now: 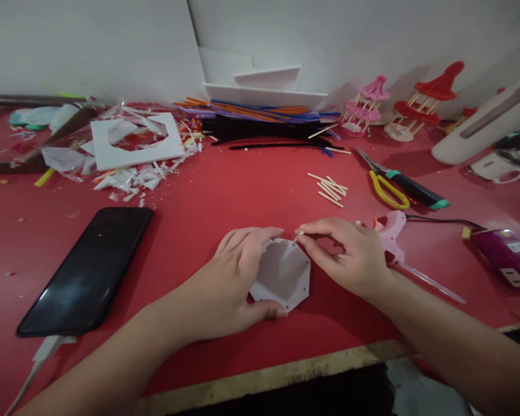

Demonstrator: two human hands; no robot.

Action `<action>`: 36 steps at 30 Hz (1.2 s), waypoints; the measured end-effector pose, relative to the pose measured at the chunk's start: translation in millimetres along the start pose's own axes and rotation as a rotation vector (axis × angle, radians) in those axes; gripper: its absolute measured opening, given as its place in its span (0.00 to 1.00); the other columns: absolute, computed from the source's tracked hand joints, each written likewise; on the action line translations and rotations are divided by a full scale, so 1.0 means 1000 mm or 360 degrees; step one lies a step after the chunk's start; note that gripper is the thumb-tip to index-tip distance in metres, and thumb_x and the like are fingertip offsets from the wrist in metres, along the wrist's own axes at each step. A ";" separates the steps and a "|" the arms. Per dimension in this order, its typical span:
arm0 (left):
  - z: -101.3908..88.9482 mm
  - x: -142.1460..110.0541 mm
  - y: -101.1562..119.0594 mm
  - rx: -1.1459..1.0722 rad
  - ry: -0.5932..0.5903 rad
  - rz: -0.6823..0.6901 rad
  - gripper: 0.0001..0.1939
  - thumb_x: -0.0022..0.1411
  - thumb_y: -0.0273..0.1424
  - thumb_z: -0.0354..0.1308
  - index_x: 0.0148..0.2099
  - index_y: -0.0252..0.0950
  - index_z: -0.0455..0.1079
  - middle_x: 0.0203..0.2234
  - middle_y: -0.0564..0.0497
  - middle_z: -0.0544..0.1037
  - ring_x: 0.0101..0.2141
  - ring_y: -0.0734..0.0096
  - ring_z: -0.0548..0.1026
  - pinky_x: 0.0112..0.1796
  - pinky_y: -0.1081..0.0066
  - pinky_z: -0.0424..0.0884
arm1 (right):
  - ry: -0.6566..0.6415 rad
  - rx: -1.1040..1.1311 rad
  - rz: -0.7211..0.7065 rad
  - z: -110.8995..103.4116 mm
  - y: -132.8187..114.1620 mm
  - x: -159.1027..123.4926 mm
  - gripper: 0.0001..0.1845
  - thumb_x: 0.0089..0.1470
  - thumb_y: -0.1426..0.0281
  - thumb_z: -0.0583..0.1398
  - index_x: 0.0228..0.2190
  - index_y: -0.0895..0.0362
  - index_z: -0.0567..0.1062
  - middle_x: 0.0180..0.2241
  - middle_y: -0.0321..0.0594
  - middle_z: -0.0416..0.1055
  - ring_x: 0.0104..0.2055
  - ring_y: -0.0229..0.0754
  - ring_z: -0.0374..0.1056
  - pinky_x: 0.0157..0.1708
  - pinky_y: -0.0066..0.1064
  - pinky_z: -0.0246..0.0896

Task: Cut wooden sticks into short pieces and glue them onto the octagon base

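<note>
My left hand (242,277) grips a white foam board octagon (281,274) by its left side, thumb at the near edge and fingers at the far edge. Small dark holes run along the octagon's rim. Between the thumb and index finger of my right hand (346,248) is a short wooden stick (299,236), its lower end at the octagon's far right rim. Whether the stick sits in a hole, I cannot tell. A loose pile of similar sticks (329,189) lies on the red table beyond my right hand. A pink glue gun (392,237) rests just right of that hand.
A black phone (89,268) on a charging cable lies left. Foam scraps and a cut-out white board (136,151) are behind it. Pipe cleaners (260,112) line the back. Pliers (409,185), scissors (387,190), small tiered models (429,107) and a purple power strip (505,254) occupy the right.
</note>
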State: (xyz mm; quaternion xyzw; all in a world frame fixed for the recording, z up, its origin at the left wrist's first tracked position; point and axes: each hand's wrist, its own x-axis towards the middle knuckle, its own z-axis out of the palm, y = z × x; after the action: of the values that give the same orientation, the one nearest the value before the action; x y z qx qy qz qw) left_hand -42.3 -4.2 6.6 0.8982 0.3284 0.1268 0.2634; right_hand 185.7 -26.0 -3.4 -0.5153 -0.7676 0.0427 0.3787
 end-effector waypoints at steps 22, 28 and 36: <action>-0.002 0.001 -0.001 0.0026 -0.0044 0.0040 0.42 0.56 0.46 0.64 0.65 0.37 0.50 0.59 0.39 0.65 0.59 0.49 0.62 0.57 0.51 0.62 | -0.0038 -0.0046 -0.0090 0.000 0.001 -0.001 0.07 0.54 0.74 0.61 0.35 0.49 0.72 0.34 0.34 0.79 0.36 0.40 0.77 0.34 0.32 0.73; -0.002 0.001 0.001 -0.0018 -0.0069 0.0023 0.41 0.56 0.47 0.64 0.63 0.36 0.52 0.59 0.39 0.65 0.59 0.49 0.62 0.57 0.50 0.61 | 0.0011 -0.0026 -0.0172 0.002 0.001 0.000 0.07 0.52 0.76 0.62 0.34 0.53 0.72 0.33 0.34 0.79 0.35 0.37 0.77 0.34 0.26 0.72; -0.004 0.002 0.002 0.0002 -0.0096 0.0040 0.40 0.57 0.48 0.63 0.63 0.35 0.53 0.59 0.41 0.65 0.59 0.52 0.61 0.57 0.53 0.61 | 0.0019 -0.0070 -0.0187 0.002 -0.001 0.001 0.07 0.52 0.76 0.62 0.33 0.53 0.73 0.32 0.34 0.80 0.34 0.37 0.77 0.35 0.26 0.72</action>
State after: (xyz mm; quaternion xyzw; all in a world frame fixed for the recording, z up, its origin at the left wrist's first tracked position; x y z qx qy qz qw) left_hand -41.9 -2.5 11.2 0.9057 0.3092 0.1029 0.2710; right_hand 183.8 -24.8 -3.7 -0.4779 -0.7950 0.0005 0.3736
